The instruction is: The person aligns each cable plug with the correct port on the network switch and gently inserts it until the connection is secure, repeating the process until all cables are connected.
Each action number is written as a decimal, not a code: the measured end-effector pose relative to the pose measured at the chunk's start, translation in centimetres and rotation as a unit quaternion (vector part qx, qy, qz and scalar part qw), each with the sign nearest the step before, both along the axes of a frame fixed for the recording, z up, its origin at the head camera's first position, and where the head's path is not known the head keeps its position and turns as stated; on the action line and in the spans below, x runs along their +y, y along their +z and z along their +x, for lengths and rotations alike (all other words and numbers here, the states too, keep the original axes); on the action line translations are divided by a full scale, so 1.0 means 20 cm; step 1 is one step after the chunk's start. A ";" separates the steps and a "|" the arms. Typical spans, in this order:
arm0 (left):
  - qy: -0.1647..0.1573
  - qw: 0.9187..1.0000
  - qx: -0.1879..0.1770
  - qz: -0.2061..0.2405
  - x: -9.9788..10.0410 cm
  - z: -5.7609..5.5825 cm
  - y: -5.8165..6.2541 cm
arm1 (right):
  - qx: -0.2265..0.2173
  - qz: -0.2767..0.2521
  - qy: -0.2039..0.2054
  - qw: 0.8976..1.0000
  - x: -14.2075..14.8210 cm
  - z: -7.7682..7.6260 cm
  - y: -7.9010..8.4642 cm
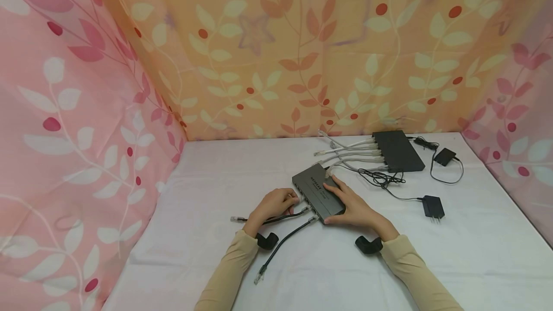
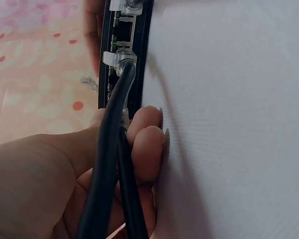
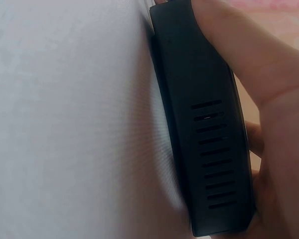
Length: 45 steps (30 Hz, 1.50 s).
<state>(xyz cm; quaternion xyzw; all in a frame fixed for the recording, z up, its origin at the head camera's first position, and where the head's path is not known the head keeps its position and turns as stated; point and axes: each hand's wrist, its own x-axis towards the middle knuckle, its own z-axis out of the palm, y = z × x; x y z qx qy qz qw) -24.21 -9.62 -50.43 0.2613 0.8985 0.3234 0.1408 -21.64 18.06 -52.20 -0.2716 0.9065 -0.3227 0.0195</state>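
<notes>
A dark grey Netgear network switch [image 1: 317, 191] lies angled on the table. My right hand [image 1: 356, 208] grips its right end, thumb at the near side and fingers over the top and far side; the vented end wall [image 3: 212, 149] shows in the right wrist view. My left hand [image 1: 276, 203] is at the port side, where it pinches the plug end of a black network cable [image 2: 132, 194], its fingertips right at a port. Another black cable [image 2: 112, 129] has its clear plug [image 2: 124, 62] in a port nearby. Nearer me, one more black cable [image 1: 285, 241] runs from the switch to a loose plug.
Behind on the right stands a larger black box [image 1: 399, 151] with several grey cables [image 1: 354, 150] in its side. Power adapters [image 1: 433, 206] lie to the right, with a bundled black cord [image 1: 380, 178] beside the switch. Patterned curtains [image 1: 276, 61] enclose the white table [image 1: 194, 172].
</notes>
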 end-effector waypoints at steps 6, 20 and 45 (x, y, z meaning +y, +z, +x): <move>-0.002 1.000 -0.001 0.003 0.00 0.00 -0.01 | -0.001 -0.003 0.000 1.000 0.00 0.00 0.00; 0.007 1.000 -0.005 0.022 0.02 0.00 -0.03 | 0.008 0.002 -0.002 1.000 0.00 0.00 0.01; 0.015 0.999 -0.036 0.036 0.02 0.01 0.00 | 0.008 0.005 -0.004 1.000 -0.01 0.00 0.00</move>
